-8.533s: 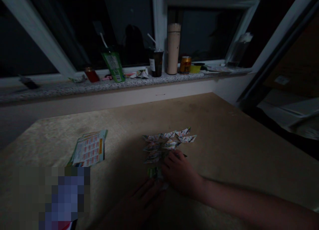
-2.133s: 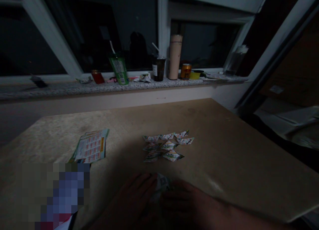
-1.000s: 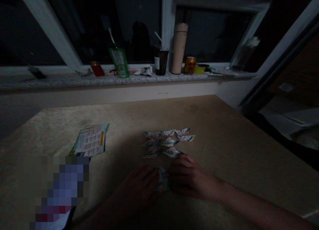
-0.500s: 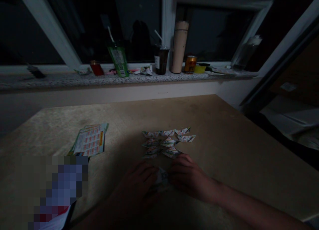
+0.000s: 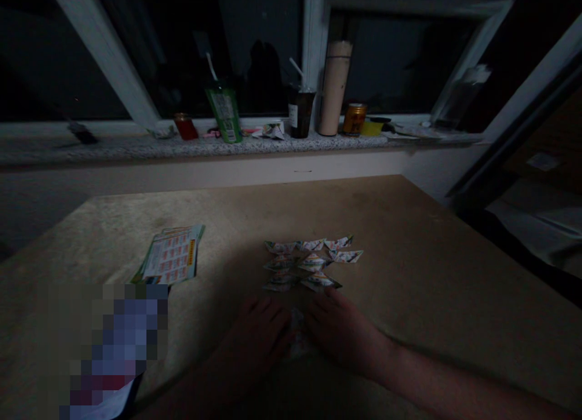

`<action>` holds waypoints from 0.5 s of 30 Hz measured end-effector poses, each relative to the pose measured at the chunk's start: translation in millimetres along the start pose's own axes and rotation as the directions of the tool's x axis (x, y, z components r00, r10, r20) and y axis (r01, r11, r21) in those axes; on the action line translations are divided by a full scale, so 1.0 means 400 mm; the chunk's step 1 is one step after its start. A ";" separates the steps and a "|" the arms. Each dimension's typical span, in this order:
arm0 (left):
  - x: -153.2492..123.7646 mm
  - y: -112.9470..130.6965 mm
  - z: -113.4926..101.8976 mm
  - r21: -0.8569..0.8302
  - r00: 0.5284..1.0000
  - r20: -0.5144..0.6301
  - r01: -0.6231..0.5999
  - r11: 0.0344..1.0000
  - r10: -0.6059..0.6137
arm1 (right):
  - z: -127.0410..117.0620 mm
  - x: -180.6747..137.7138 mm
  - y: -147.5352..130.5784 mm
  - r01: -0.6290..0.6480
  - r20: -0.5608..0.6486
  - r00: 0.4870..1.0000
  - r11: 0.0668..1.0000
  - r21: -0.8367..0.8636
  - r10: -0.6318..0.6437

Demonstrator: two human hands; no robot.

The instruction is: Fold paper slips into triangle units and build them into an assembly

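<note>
A small printed piece of paper (image 5: 299,335) lies on the table between my hands, dim and partly covered by them. My left hand (image 5: 261,329) has its fingers closed at the paper's left side. At the right side, my right hand (image 5: 334,323) grips it with curled fingers, the thumb hidden. Just beyond my hands stand several folded paper boats (image 5: 313,262) in uneven rows, and my right fingertips come close to the nearest one. A stack of printed sheets (image 5: 170,254) rests farther left.
A blurred-out flat object (image 5: 122,341) lies at the table's (image 5: 409,256) near left. Along the windowsill (image 5: 254,147) stand a green cup (image 5: 224,114), a dark cup (image 5: 300,114), a beige flask (image 5: 335,86), an orange can (image 5: 354,119) and a red jar (image 5: 185,126).
My right hand has turned slightly, and its fingers now cover more of the paper's right side. The whole view has shifted a little; the paper boats stay in place.
</note>
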State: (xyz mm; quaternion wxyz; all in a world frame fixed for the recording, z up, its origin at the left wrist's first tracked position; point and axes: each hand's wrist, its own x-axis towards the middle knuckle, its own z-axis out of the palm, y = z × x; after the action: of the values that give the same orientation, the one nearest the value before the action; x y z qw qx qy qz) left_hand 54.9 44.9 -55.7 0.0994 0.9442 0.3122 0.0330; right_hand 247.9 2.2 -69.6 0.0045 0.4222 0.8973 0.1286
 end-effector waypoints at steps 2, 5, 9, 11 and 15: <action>0.001 0.002 0.005 0.005 1.000 0.000 0.001 1.000 -0.001 | 0.002 -0.001 -0.003 0.001 0.005 1.000 1.000 0.001 -0.001; 0.003 0.004 0.012 0.027 1.000 0.003 0.003 1.000 -0.003 | 0.004 -0.001 -0.005 0.011 0.004 1.000 1.000 0.007 -0.011; -0.010 0.020 0.022 0.154 0.995 -0.097 0.019 0.988 -0.003 | 0.009 0.003 -0.005 0.020 -0.010 1.000 1.000 0.010 -0.020; -0.032 0.039 0.032 0.256 0.972 -0.223 -0.016 0.966 0.075 | 0.015 0.004 -0.005 0.021 -0.009 1.000 1.000 0.015 -0.021; -0.094 0.082 0.074 0.433 0.905 -0.294 -0.162 0.887 0.308 | 0.025 0.002 -0.004 0.011 0.007 1.000 1.000 0.025 -0.011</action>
State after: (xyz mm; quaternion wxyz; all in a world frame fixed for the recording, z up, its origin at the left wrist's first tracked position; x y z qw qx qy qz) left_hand 47.6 -8.3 -78.0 -0.1575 0.9539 0.2065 0.1504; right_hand 247.3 4.0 -79.8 0.0029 0.4177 0.9012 0.1157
